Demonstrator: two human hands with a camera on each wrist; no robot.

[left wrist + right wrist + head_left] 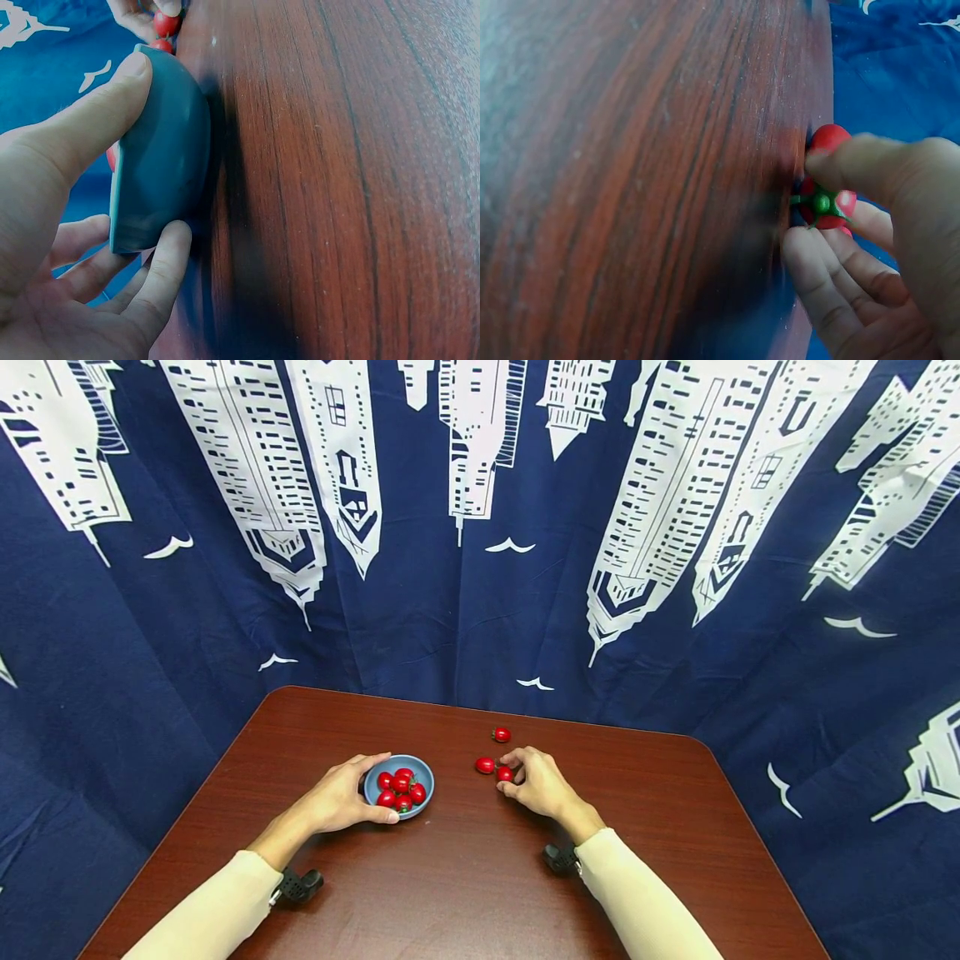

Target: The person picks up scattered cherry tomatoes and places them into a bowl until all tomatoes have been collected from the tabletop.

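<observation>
A small blue bowl (pixel 424 772) with several red cherry tomatoes (pixel 402 783) in it sits left of the table's middle. My left hand (pixel 347 797) grips the bowl from its left side, thumb at the near rim; the left wrist view shows fingers curled round the bowl's outer wall (pixel 169 150). My right hand (pixel 542 783) pinches a cherry tomato (pixel 505 774) between thumb and fingers, low over the table. In the right wrist view this tomato (pixel 832 204) has its green stem end toward the camera. Another cherry tomato (pixel 485 765) lies just left of it.
One more cherry tomato (pixel 501 735) lies farther back, near the table's far edge. The brown wooden table (pixel 465 885) has rounded far corners. A dark blue curtain (pixel 465 610) with white building prints hangs behind it. Both wrists wear black camera mounts (pixel 302 886).
</observation>
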